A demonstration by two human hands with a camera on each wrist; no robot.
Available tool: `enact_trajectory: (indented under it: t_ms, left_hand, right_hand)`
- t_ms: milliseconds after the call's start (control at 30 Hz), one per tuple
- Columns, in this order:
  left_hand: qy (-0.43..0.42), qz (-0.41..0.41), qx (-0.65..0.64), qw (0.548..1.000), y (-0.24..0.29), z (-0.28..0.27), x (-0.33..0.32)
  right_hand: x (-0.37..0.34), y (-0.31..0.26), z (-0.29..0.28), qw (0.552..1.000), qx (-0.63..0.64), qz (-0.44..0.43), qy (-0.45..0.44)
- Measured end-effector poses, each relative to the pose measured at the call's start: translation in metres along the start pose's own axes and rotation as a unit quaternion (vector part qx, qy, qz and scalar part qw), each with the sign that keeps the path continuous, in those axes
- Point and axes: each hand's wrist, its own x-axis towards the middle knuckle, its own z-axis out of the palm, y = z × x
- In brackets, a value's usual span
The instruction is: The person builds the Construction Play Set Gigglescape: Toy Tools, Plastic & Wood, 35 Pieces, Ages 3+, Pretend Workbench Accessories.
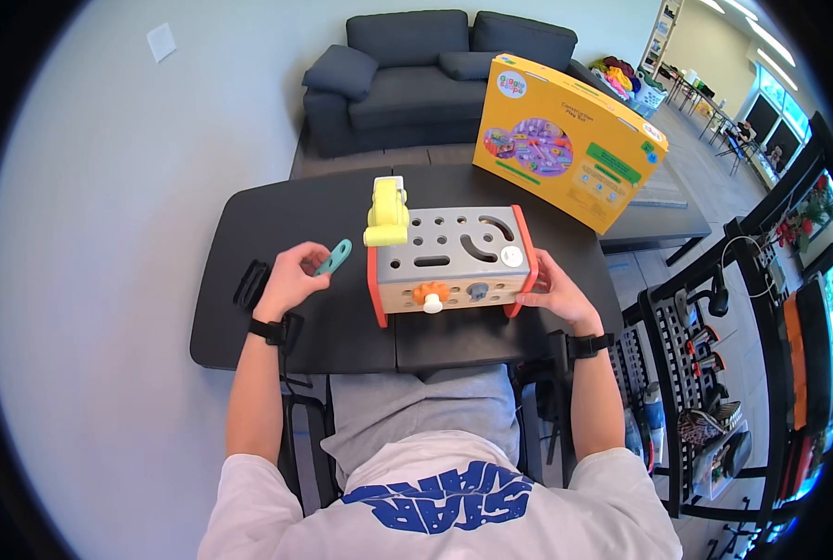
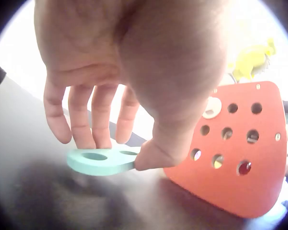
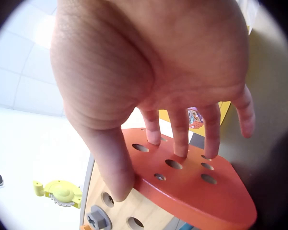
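My left hand (image 1: 292, 277) pinches a teal toy strip with round holes (image 2: 103, 162) between thumb and fingertips, left of a toy workbench (image 1: 451, 264). The workbench has a grey top with holes and slots, a wooden front and red end panels (image 2: 230, 148). My right hand (image 1: 564, 291) holds its right end, fingertips on the red panel (image 3: 192, 184) and thumb over the front edge. An orange gear (image 1: 430, 293) with a white peg and a grey bolt (image 3: 99, 218) sit in the front. A yellow toy circular saw (image 1: 388, 211) stands at the top's left end.
A black object (image 1: 252, 284) lies on the dark table (image 1: 295, 210) near its left edge. Behind the workbench a yellow toy box (image 1: 570, 140) stands upright. A grey sofa (image 1: 426, 89) is farther back, and black shelving (image 1: 687, 364) with tools stands at the right.
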Motion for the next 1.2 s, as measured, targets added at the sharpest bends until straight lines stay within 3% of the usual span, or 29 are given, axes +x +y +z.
enact_trajectory:
  t_ms: [200, 267, 333, 400, 667, 767, 867, 967, 1067, 1133, 1200]
  left_hand:
    - [-0.059, 0.103, -0.066, 0.991, 0.069, -0.008, -0.008]
    - [-0.071, 0.183, -0.006, 0.980, 0.082, -0.001, -0.006]
    - [-0.073, 0.185, -0.001, 0.980, 0.088, 0.010, -0.003]
    - [-0.060, 0.268, 0.045, 0.961, 0.091, 0.021, 0.003]
    - [-0.072, 0.290, 0.097, 0.950, 0.096, 0.031, 0.006]
    - [-0.064, 0.233, 0.097, 0.966, 0.099, 0.021, -0.003]
    - [0.009, 0.213, 0.127, 0.969, 0.078, -0.003, -0.005]
    - [0.068, 0.099, 0.226, 0.967, 0.030, -0.033, -0.007]
    - [0.115, -0.058, 0.344, 0.930, -0.033, -0.062, -0.015]
    - [0.126, -0.129, 0.383, 0.906, -0.057, -0.071, -0.027]
    - [0.101, -0.150, 0.357, 0.916, -0.079, -0.077, -0.039]
  right_hand:
    - [0.000, 0.004, 0.004, 1.000, 0.023, -0.005, -0.002]
    - [0.000, 0.004, 0.006, 0.999, 0.034, -0.010, -0.002]
    - [-0.002, 0.003, 0.007, 0.998, 0.055, -0.008, -0.001]
    - [-0.001, 0.006, 0.006, 0.999, 0.051, -0.009, -0.003]
    - [-0.001, 0.011, 0.003, 0.999, 0.049, -0.010, -0.004]
    - [-0.001, 0.013, 0.003, 0.998, 0.055, -0.015, -0.004]
    - [-0.002, 0.014, 0.003, 0.998, 0.054, -0.023, -0.006]
    - [-0.002, 0.012, 0.003, 0.999, 0.043, -0.020, -0.004]
    - [-0.003, 0.012, 0.004, 0.999, 0.048, -0.019, -0.002]
    - [-0.004, 0.013, 0.005, 0.999, 0.047, -0.018, 0.000]
    - [-0.004, 0.013, 0.005, 0.999, 0.045, -0.020, 0.000]
